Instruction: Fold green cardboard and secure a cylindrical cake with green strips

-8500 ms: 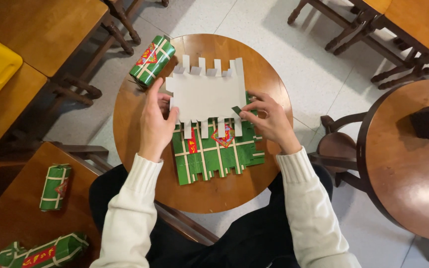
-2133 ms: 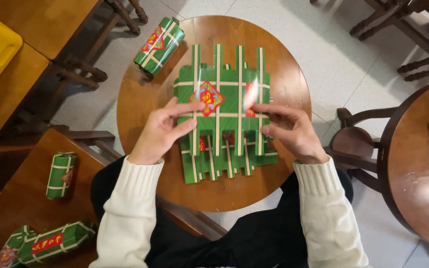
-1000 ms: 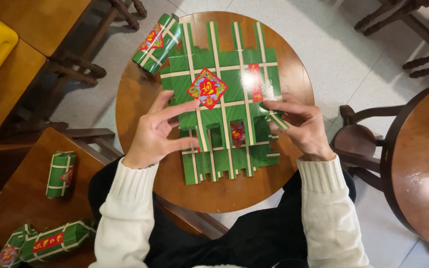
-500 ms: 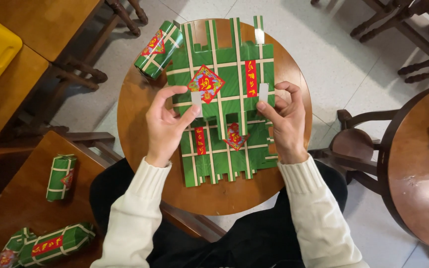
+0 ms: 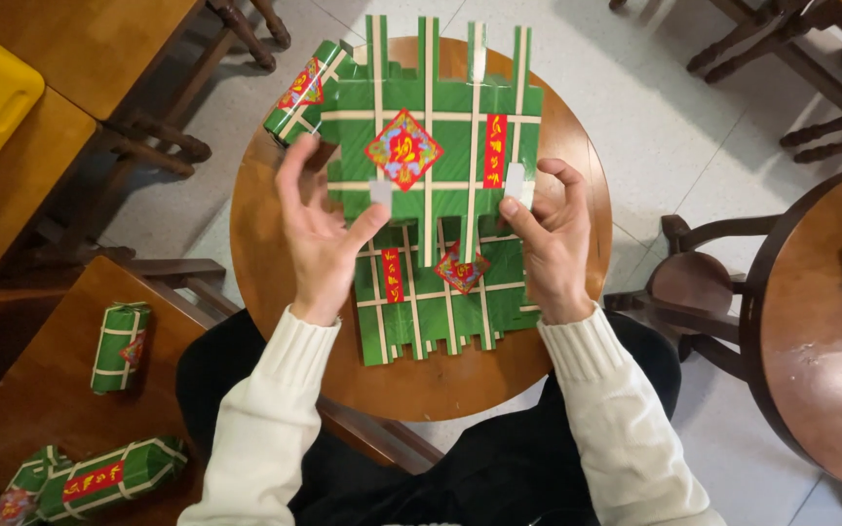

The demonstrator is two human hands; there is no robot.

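Pinching green sheet (image 5: 431, 146) edges, left hand (image 5: 319, 234), right hand (image 5: 553, 239)

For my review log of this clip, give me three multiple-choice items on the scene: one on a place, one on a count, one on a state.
1. Where does the finished green box lie?
A. round table's far left edge
B. floor
C. yellow crate

2. How many green boxes rest on the lower-left table?
A. none
B. two
C. five

3. How is the flat green sheet held?
A. left hand only
B. lying untouched
C. by both hands, right hand too

A: beside the sheet.
B: two show.
C: each hand pinches a side.
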